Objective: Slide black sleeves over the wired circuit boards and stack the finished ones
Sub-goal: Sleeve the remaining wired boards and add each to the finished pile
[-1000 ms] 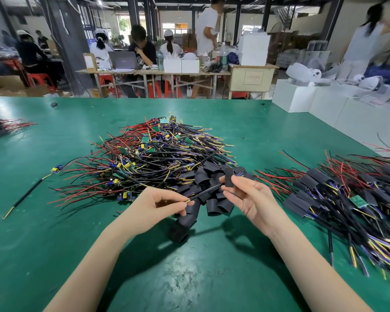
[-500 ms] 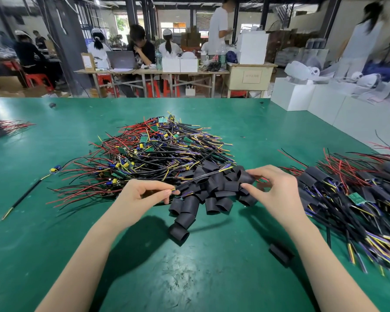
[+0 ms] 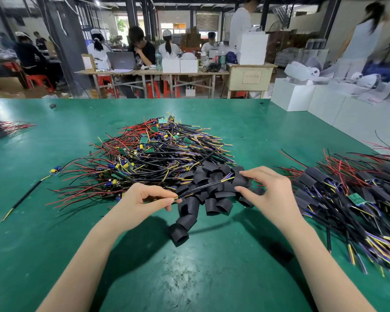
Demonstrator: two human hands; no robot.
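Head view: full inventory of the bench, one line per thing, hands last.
Table: one, green, fills the foreground.
Pile of unsleeved wired boards: one heap, too many to count, red, black and yellow wires with green boards, table centre.
Loose sleeves: one cluster, black, just in front of that pile, between the hands.
Finished stack: one heap, black-sleeved, on the right.
Stray wired piece: one, black lead with yellow tip, on the left.
Small wire bundle: one, red and black, far left edge.
White boxes: several, beyond the table's right side.
Left hand: pinches a black lead.
Right hand: fingers on the sleeve cluster.
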